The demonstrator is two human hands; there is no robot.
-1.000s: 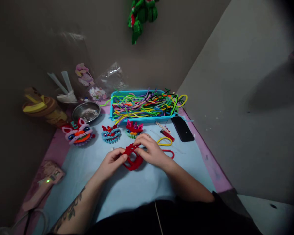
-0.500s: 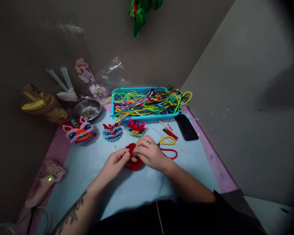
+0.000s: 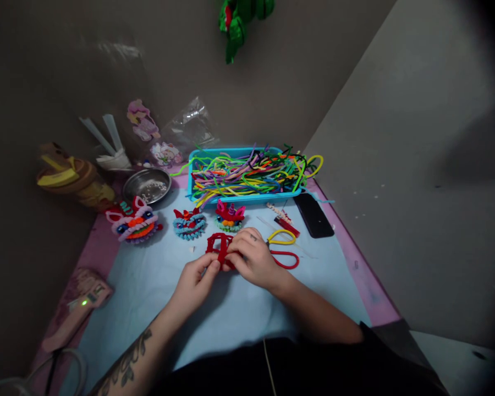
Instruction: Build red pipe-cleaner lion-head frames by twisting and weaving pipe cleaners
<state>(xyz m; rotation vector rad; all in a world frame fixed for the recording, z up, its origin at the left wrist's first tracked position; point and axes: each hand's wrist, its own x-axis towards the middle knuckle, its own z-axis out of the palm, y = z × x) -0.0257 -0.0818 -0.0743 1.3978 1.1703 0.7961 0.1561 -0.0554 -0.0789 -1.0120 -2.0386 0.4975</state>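
A red fuzzy openwork piece [image 3: 220,242] is held between both hands over the light blue table cover. My left hand [image 3: 197,278] pinches its lower left edge between thumb and fingers. On its right side, my right hand [image 3: 253,257] is closed on it, with the fingertips partly hidden behind the hand. Scissors with one yellow and one red handle [image 3: 286,260] lie just right of my right hand. Beyond the piece sit a blue-and-red lion head [image 3: 189,224] and a red, teal and orange one [image 3: 229,217].
A blue tray [image 3: 247,199] heaped with colourful fuzzy stems stands at the back. A black phone [image 3: 314,215] lies to the right. On the left are a pink lion head [image 3: 134,223], a metal bowl [image 3: 147,186] and a pink device [image 3: 80,313].
The red piece has turned and now shows its open frame above my fingers, where before it hung lower between my hands. Both hands have shifted only slightly.
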